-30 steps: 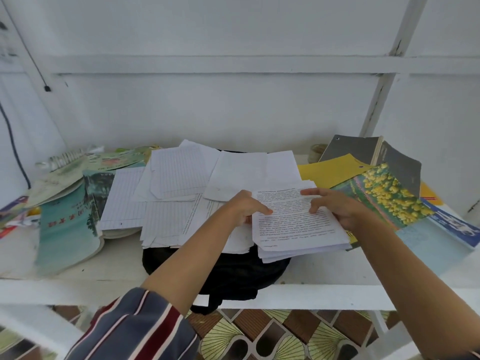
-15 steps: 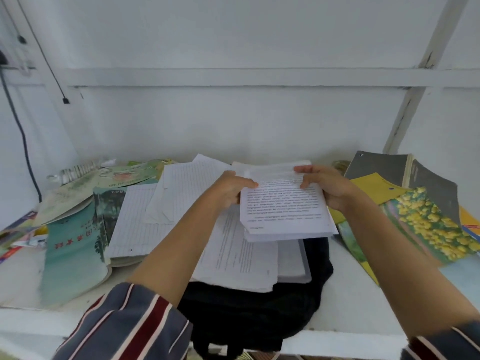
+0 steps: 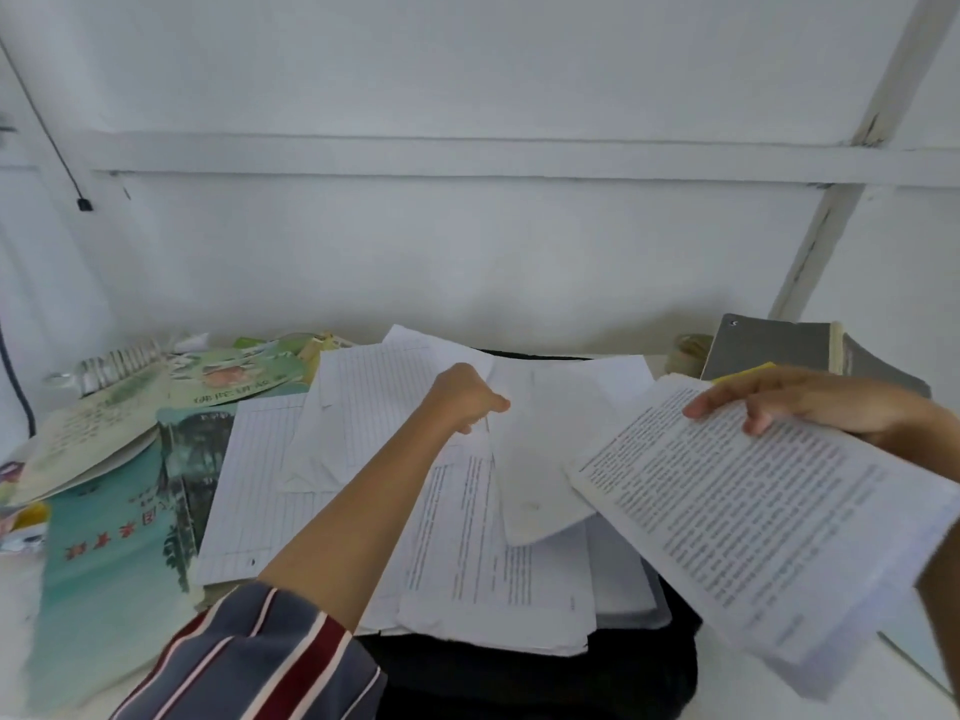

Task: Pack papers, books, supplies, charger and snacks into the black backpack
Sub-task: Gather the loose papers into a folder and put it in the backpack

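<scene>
The black backpack [image 3: 530,678] lies flat on the white shelf, mostly buried under loose papers [image 3: 498,553]. My right hand [image 3: 810,402] holds a stack of printed pages [image 3: 748,517] lifted off to the right, tilted toward me. My left hand [image 3: 465,397] pinches the top edge of a blank white sheet [image 3: 540,459] that curls up from the pile. Lined sheets [image 3: 291,459] spread out to the left of my left forearm.
Teal and green books [image 3: 109,558] lie at the left, with a plastic bottle [image 3: 109,366] behind them. A grey notebook [image 3: 774,350] and a yellow folder edge [image 3: 748,370] sit at the back right. A black cable [image 3: 47,132] hangs on the white wall.
My right hand has carried the printed stack to the right, alone. My left hand let go of that stack and took hold of a blank sheet on the pile.
</scene>
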A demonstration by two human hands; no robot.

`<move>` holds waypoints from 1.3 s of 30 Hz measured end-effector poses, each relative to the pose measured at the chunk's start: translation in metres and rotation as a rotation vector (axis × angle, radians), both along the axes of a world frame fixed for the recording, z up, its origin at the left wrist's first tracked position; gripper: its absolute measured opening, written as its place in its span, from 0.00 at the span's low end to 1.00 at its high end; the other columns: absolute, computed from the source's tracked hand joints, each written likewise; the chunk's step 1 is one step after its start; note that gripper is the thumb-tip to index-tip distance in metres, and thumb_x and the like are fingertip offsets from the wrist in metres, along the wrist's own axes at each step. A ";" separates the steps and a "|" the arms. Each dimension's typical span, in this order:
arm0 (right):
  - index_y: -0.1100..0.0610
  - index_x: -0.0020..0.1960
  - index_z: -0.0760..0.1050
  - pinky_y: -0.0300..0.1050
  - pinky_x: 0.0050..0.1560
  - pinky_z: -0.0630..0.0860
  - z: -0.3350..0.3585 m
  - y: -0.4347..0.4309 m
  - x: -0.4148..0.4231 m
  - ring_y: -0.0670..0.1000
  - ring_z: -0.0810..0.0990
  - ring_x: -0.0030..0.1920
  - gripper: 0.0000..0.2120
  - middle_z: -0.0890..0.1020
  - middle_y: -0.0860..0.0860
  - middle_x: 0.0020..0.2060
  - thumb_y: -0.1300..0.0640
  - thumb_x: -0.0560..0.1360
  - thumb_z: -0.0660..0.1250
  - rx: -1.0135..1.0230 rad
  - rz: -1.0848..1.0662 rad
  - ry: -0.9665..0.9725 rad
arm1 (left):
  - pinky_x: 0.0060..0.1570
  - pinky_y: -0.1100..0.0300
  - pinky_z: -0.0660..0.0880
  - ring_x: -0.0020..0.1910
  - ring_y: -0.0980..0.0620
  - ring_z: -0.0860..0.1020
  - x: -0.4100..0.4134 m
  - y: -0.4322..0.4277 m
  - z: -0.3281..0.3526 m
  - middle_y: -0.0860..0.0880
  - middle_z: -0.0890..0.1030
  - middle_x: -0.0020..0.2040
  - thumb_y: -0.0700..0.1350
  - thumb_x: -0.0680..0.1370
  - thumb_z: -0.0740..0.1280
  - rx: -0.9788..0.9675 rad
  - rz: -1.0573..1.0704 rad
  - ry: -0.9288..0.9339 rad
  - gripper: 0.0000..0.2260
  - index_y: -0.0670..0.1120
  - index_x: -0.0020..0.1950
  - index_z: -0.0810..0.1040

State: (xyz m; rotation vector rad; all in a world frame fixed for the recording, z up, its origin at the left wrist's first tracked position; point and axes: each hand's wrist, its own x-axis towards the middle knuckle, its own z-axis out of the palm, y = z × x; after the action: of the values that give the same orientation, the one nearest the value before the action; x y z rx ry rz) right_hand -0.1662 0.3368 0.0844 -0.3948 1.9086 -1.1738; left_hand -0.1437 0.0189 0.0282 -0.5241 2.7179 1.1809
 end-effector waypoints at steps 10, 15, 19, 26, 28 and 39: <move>0.56 0.52 0.79 0.52 0.38 0.82 0.020 0.030 0.007 0.67 0.81 0.48 0.15 0.79 0.60 0.57 0.62 0.65 0.70 0.074 0.087 -0.010 | 0.66 0.52 0.65 0.67 0.43 0.64 0.009 0.015 -0.037 0.41 0.63 0.67 0.51 0.70 0.74 -0.285 -0.266 -0.091 0.34 0.42 0.70 0.63; 0.49 0.50 0.82 0.58 0.50 0.78 0.049 0.067 0.000 0.62 0.82 0.48 0.20 0.83 0.53 0.52 0.64 0.60 0.73 0.014 -0.189 0.269 | 0.66 0.52 0.65 0.67 0.43 0.65 0.006 0.015 -0.037 0.41 0.62 0.68 0.49 0.71 0.74 -0.276 -0.275 -0.086 0.33 0.42 0.71 0.63; 0.49 0.49 0.81 0.40 0.38 0.81 0.045 0.024 0.008 0.48 0.84 0.43 0.16 0.85 0.49 0.47 0.61 0.63 0.71 -0.350 -0.374 0.375 | 0.66 0.54 0.65 0.68 0.43 0.64 0.009 0.019 -0.035 0.40 0.61 0.70 0.47 0.75 0.70 -0.207 -0.242 -0.072 0.31 0.42 0.73 0.59; 0.56 0.69 0.66 0.45 0.44 0.76 -0.061 -0.077 0.002 0.55 0.77 0.46 0.27 0.77 0.56 0.48 0.74 0.74 0.55 -0.143 -0.399 0.261 | 0.51 0.51 0.76 0.47 0.45 0.74 0.011 0.023 -0.025 0.38 0.74 0.59 0.39 0.80 0.58 0.253 0.028 -0.125 0.11 0.37 0.61 0.72; 0.56 0.74 0.59 0.46 0.53 0.70 -0.078 -0.087 -0.001 0.58 0.72 0.58 0.29 0.71 0.57 0.61 0.70 0.75 0.58 0.119 -0.349 0.389 | 0.49 0.52 0.76 0.51 0.45 0.73 0.013 0.024 -0.025 0.40 0.72 0.60 0.43 0.81 0.57 0.312 0.042 -0.125 0.15 0.38 0.66 0.68; 0.54 0.76 0.47 0.44 0.51 0.68 -0.084 -0.109 0.009 0.57 0.70 0.61 0.40 0.67 0.59 0.66 0.65 0.71 0.65 0.387 -0.273 0.544 | 0.47 0.49 0.76 0.57 0.45 0.75 0.021 0.047 -0.018 0.42 0.74 0.64 0.47 0.77 0.66 0.422 0.062 -0.157 0.25 0.42 0.71 0.63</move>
State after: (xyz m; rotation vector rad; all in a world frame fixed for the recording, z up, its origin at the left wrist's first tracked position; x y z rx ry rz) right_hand -0.1575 0.2274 0.0003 -0.2602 2.6719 -0.8815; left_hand -0.1223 0.0662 0.0098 -0.6104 2.2455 1.5966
